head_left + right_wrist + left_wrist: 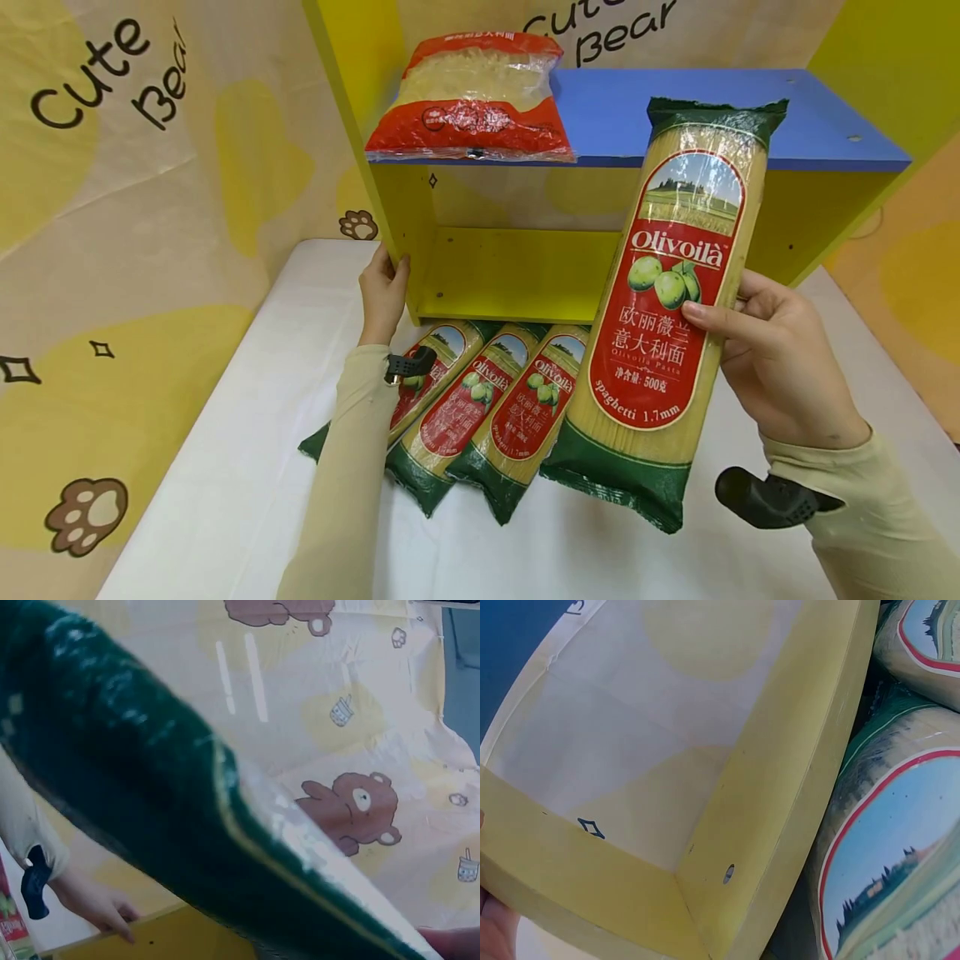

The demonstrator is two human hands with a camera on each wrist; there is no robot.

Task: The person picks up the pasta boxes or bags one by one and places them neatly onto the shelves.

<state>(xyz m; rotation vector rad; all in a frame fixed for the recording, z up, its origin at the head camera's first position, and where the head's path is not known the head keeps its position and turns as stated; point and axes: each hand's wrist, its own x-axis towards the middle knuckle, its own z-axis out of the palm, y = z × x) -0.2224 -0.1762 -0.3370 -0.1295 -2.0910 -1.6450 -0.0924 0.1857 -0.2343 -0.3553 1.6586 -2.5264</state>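
Observation:
My right hand (757, 333) grips a tall Olivoila spaghetti packet (663, 333), held upright in front of the yellow shelf unit (517, 275). In the right wrist view the packet's green end (150, 802) fills the frame. My left hand (382, 292) holds the shelf's left side panel (390, 200), thumb on its front edge; the left wrist view shows that yellow panel (592, 885) close up. Three more spaghetti packets (480, 400) lie side by side on the white table (247, 467) below the shelf. A red bag of pasta (472, 100) lies on the blue top board (750, 117).
The shelf's lower compartment (517, 250) is open at the front and nothing shows inside. A bear-print cloth (112, 208) hangs behind and to the left. The table edge runs along the left near that cloth.

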